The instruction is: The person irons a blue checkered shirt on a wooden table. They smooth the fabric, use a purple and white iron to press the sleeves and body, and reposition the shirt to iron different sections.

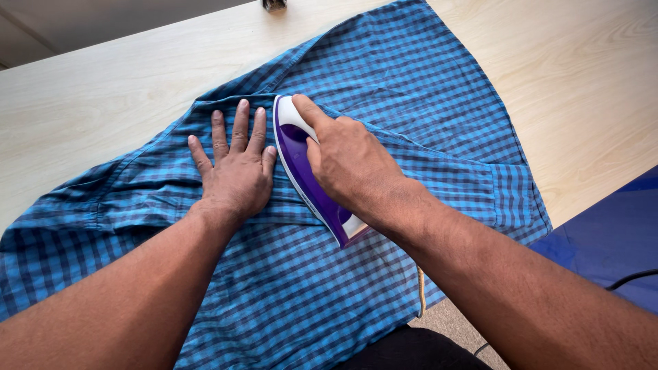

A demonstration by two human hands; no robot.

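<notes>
A blue checked shirt (411, 89) lies spread across a light wooden table (103, 82). My left hand (234, 168) rests flat on the shirt's sleeve, fingers apart, palm down. Right beside it, my right hand (346, 161) grips the handle of a purple and white iron (298, 161) that sits on the sleeve with its tip pointing away from me. The iron's edge touches the side of my left hand.
The iron's cord (420, 291) hangs off the table's near edge. A dark blue surface (610, 240) with a black cable (630, 277) lies at the right. A small dark object (274, 4) sits at the table's far edge.
</notes>
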